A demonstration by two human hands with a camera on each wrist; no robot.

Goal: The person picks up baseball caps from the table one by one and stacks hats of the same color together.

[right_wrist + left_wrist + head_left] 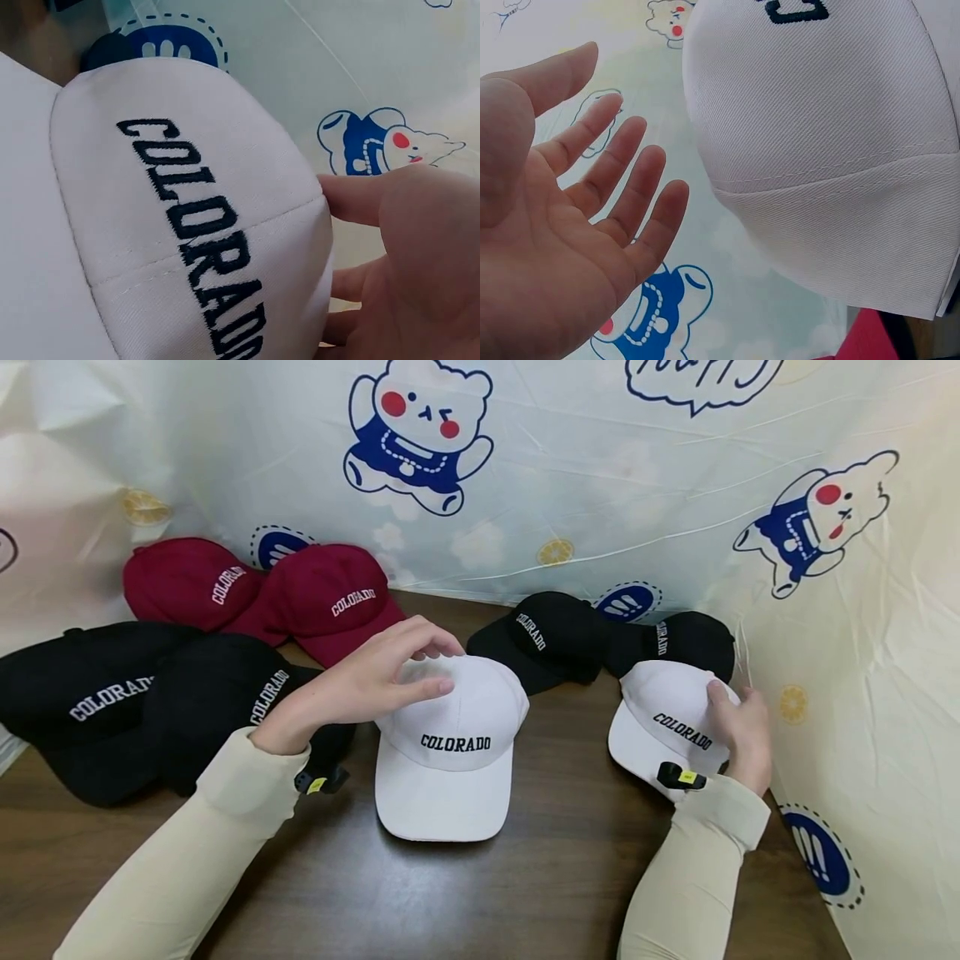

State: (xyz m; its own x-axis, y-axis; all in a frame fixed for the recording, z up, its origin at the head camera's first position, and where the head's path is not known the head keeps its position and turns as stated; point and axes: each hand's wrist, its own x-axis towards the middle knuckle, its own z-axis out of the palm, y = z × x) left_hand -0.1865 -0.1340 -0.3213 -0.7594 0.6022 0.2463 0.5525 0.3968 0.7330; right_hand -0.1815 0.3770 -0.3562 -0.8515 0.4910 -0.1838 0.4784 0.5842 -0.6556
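In the middle of the table stands a white cap (459,718) lettered COLORADO, its brim facing me. Over the crown's left side hovers my left hand (375,672). The left wrist view shows that hand (592,202) with fingers spread and slightly bent, a gap between them and the cap (825,112). A second white cap (660,714) is at the right, its brim angled to the front left. My right hand (741,731) grips this cap at its right rear edge; in the right wrist view the thumb touches the crown (195,150) and the fingers go behind it.
Two dark red caps (330,589) sit at the back left. Nearer on the left, two black caps (210,693) overlap. Two more black caps (555,631) stand at the back right, behind the white ones. A printed cloth (540,460) hangs around the brown table (337,893).
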